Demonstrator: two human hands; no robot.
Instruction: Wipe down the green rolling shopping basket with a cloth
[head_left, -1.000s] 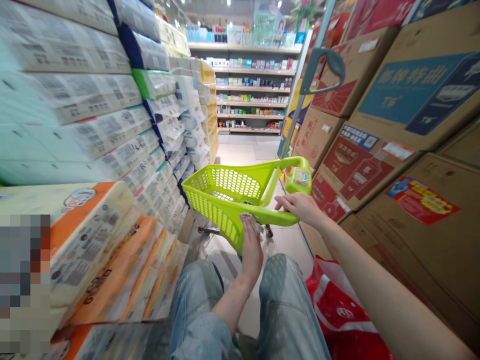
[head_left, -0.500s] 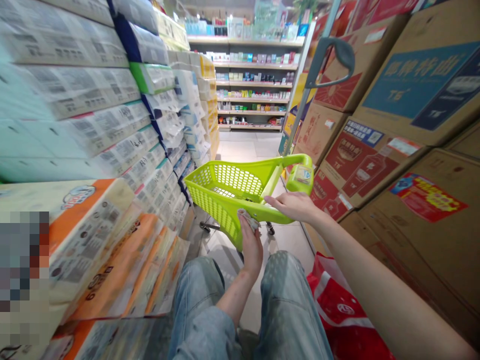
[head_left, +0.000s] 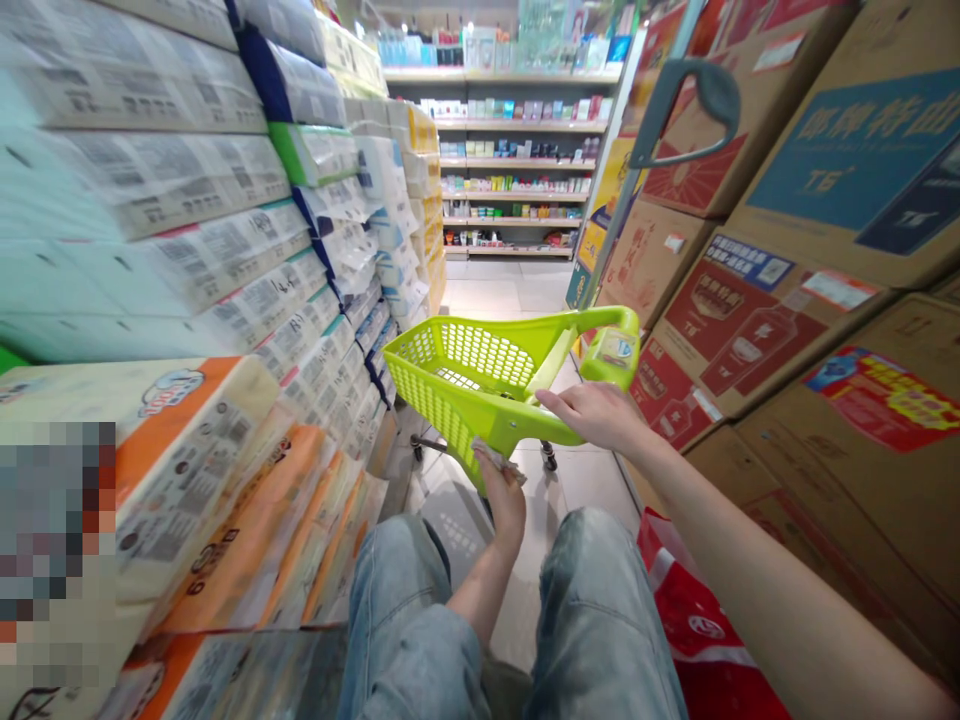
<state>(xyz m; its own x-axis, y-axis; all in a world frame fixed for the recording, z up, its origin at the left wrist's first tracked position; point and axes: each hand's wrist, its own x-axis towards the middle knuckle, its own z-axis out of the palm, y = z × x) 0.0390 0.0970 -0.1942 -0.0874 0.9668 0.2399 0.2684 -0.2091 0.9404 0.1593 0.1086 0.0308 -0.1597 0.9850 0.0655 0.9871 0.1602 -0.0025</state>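
Note:
A lime-green plastic shopping cart (head_left: 442,408) with perforated sides stands in front of my knees, its basket seen from above. My right hand (head_left: 596,412) is closed over the cart's near side rim by the handle end, thumb on top; the fingers beyond the rim are partly hidden. Lower down, my left hand (head_left: 504,490) presses a crumpled whitish cloth (head_left: 501,460), perhaps a tissue, against the cart's outer side panel. The cart's handle (head_left: 611,318) curves round at the right, with a small clear-topped green box beside it.
Stacked paper packs (head_left: 225,240) line the left, with orange-and-cream packs (head_left: 217,520) close by. Cardboard cartons (head_left: 810,330) rise on the right. A grey handle on a pole (head_left: 649,115) stands before them. A red bag (head_left: 697,620) lies beside my right knee. Stocked shelves (head_left: 517,165) stand behind.
My left hand has slid the cloth a little down and left along the cart's side. My right hand keeps its place on the rim. The view has shifted slightly.

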